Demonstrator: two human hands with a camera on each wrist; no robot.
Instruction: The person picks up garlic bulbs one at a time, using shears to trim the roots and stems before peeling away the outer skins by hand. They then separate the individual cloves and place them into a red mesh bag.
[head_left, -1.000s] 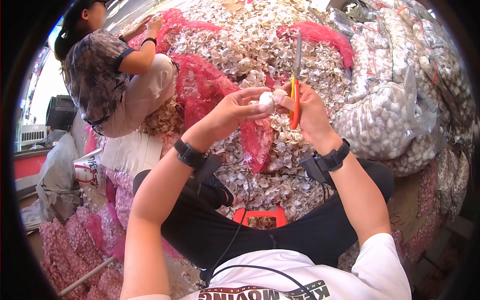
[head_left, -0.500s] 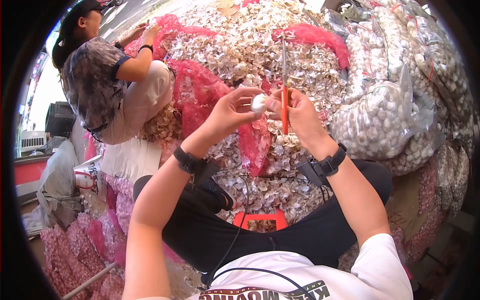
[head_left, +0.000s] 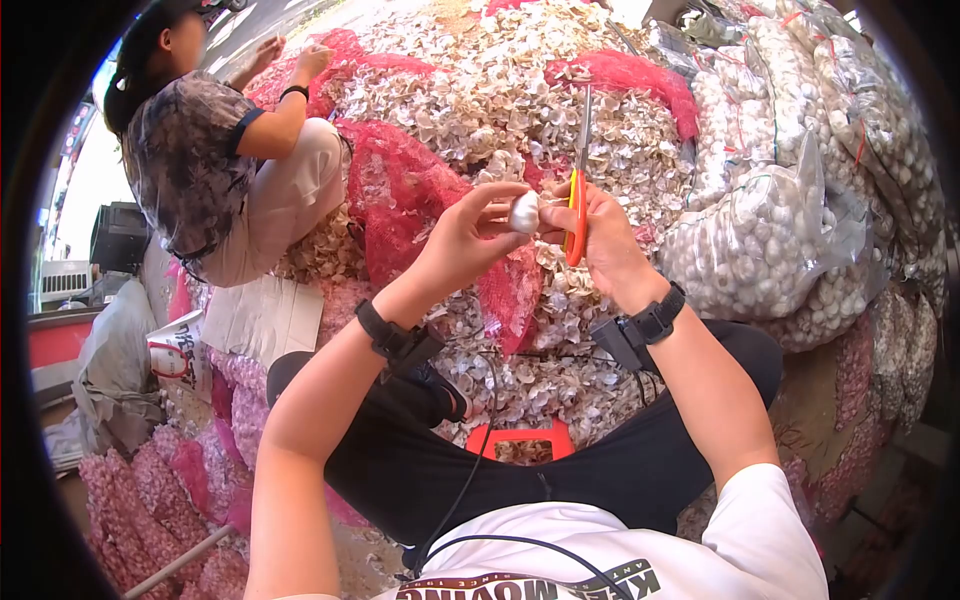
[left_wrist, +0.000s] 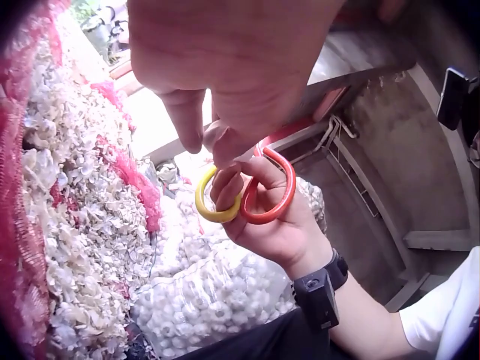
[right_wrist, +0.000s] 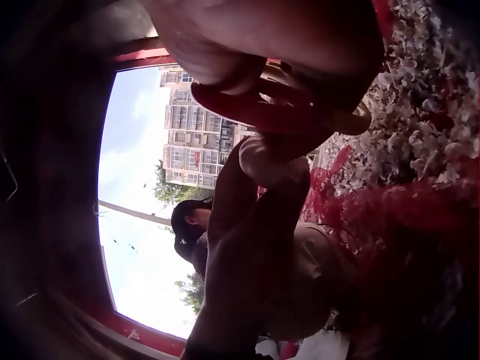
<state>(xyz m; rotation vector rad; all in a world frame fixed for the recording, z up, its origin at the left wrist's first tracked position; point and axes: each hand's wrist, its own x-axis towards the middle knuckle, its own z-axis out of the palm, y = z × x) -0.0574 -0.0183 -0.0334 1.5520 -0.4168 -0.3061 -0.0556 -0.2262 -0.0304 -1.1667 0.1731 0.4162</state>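
Between the thumb and fingers of my left hand (head_left: 465, 228) is a white garlic bulb (head_left: 524, 213), pinched in front of me. My right hand (head_left: 612, 240) grips scissors with one red-orange handle (head_left: 581, 222) and one yellow handle, their blades (head_left: 586, 125) pointing up and away. The right thumb and fingertips are right at the bulb's side. In the left wrist view, the right hand's fingers pass through the yellow loop (left_wrist: 201, 201) and the red loop (left_wrist: 288, 187). The left hand (left_wrist: 225, 56) hides the bulb there. The right wrist view is dark, with the left hand (right_wrist: 251, 217) beyond the handles.
Loose garlic skins (head_left: 480, 110) form a wide heap ahead, with red mesh netting (head_left: 395, 180) across it. Clear bags of garlic bulbs (head_left: 750, 245) stand at the right. Another person (head_left: 195, 150) crouches at the left. A red stool (head_left: 560, 438) shows between my legs; pink mesh sacks (head_left: 130, 500) lie lower left.
The bulb and left hand have shifted slightly left and toward me. The scissors' blades swung left to nearly straight ahead, then back a little right. The other person's hands have moved apart.
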